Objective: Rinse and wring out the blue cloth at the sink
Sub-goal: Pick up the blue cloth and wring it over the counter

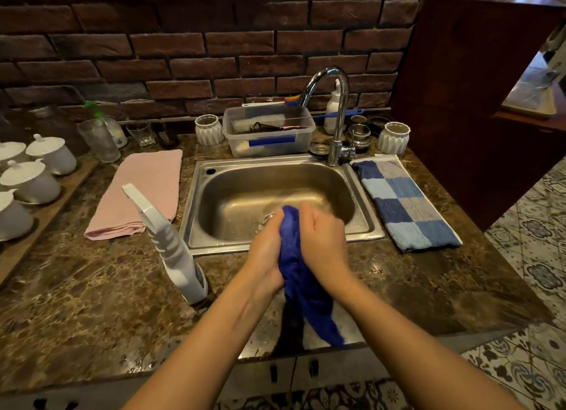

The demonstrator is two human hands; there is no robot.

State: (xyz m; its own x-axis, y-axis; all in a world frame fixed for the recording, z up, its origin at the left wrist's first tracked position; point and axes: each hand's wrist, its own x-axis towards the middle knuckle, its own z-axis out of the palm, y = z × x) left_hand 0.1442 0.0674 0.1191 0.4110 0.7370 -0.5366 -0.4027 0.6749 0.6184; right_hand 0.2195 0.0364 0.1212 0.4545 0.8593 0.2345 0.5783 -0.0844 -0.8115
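- Brick wall backs a brown marble surface (92,287) with a steel sink (275,195) set into it; no water shows at the tap (333,103).
- Both hands clamp the blue cloth (301,281): the left hand (265,250) and the right hand (323,241) close around its bunched upper part above the sink's near edge.
- Its loose tail hangs down past the surface front, not over the basin.
- My judgement: this is the wringing step. Twist the fists in opposite directions, and shift everything forward so drips fall into the basin.
- Gather the tail in, or that end stays wet.
- Keep clear of the white spray bottle (171,244) nearby on the left.
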